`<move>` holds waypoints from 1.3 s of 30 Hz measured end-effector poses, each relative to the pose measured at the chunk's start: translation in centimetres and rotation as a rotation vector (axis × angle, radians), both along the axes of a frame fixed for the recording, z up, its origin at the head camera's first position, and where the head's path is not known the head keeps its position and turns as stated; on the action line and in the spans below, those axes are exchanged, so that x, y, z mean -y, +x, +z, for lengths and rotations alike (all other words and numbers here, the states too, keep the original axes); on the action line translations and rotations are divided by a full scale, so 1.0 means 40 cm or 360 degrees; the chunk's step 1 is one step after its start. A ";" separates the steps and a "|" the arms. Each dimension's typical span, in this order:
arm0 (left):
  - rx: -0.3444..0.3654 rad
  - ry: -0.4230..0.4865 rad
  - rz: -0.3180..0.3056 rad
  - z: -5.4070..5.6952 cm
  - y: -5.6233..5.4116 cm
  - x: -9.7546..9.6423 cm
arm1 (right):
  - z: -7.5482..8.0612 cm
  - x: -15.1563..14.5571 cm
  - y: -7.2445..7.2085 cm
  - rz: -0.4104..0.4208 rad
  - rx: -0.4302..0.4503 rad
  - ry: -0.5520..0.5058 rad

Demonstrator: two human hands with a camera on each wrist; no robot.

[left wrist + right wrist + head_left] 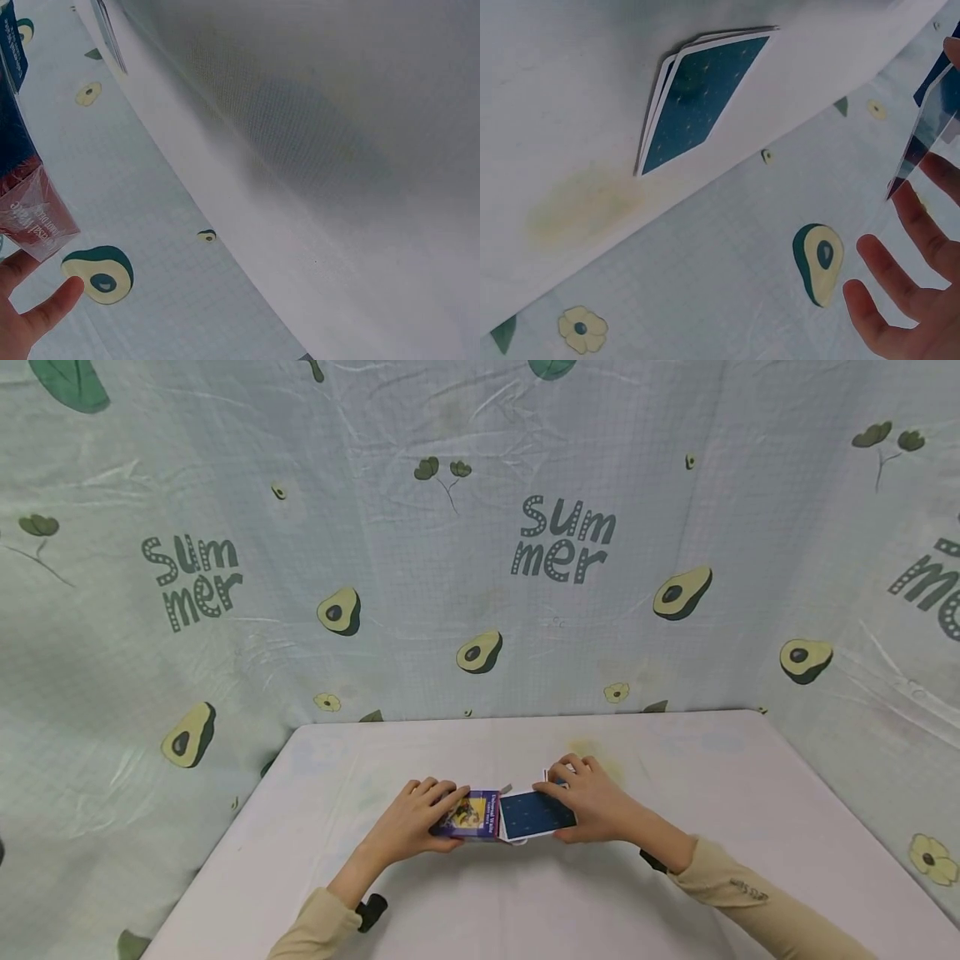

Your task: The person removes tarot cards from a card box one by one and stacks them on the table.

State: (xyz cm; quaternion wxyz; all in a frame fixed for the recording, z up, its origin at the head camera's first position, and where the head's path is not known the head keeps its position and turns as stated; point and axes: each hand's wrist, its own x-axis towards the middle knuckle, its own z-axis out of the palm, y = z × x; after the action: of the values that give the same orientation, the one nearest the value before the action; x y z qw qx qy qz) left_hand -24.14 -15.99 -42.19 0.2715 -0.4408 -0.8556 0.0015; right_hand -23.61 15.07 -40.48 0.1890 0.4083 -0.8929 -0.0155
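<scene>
A purple card box (468, 817) with a yellow picture on its front is gripped by my left hand (416, 818), thumb at the near edge and fingers over the top. Its opened end, with small pale flaps, faces right. There, dark blue playing cards (534, 817) with white borders meet the box; whether their ends are inside, I cannot tell. My right hand (596, 803) pinches these cards at their right end. In the left wrist view, the box (13, 135) shows a shiny reddish end above the left fingers. The held cards (930, 120) are partly cut off in the right wrist view.
A small, slightly fanned stack of blue-backed cards (705, 97) lies on the white table, mostly hidden behind the right hand in the head view. The white table (420, 743) ends at a hanging avocado-print cloth (420, 568) at the back and sides.
</scene>
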 end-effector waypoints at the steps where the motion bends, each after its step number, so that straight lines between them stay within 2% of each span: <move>1: 0.0002 0.0004 -0.0003 -0.001 0.000 0.000 | 0.000 -0.003 -0.002 0.0013 -0.0013 -0.0002; 9: 0.0001 -0.0008 0.0002 -0.005 0.004 0.004 | 0.000 -0.027 -0.019 0.0048 -0.0094 0.0083; 21: -0.0004 0.0022 -0.0003 -0.012 0.014 0.004 | 0.021 -0.059 -0.045 0.0034 -0.0096 0.0161; 39: -0.0025 0.0018 0.0008 -0.015 0.018 0.000 | 0.025 -0.084 -0.104 0.0027 -0.0102 0.0325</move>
State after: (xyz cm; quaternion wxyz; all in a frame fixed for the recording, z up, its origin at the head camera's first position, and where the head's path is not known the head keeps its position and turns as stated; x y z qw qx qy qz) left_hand -23.41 -15.98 -42.80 0.2808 -0.4370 -0.8545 0.0008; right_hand -27.79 18.43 -39.48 0.1750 0.4324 -0.8767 -0.1177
